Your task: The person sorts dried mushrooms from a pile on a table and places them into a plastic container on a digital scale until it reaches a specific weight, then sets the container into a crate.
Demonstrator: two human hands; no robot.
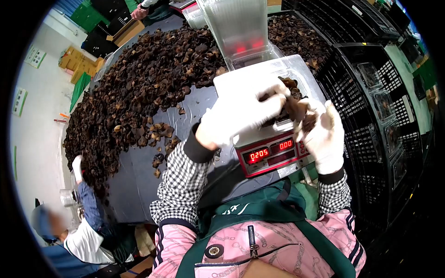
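Both my hands wear white gloves and meet over a digital scale point(273, 157) with a red front, its display lit at 0205 and 0.00. Dark brown wood ear mushrooms point(295, 105) are heaped on its pan, partly hidden by my hands and perhaps in a clear tray. My left hand point(245, 111) reaches in from the left, its fingers curled onto the mushrooms. On the other side my right hand point(324, 136) has its thumb and fingers closed around a few brown pieces. How many pieces each hand grips is hidden.
A large mound of wood ears point(148, 83) covers the grey table point(134, 185). Behind the scale stands a tall stack of clear plastic trays point(236, 28). Black crates point(357, 92) holding filled clear boxes rise at the right. A co-worker point(88, 231) reaches toward the mound at lower left.
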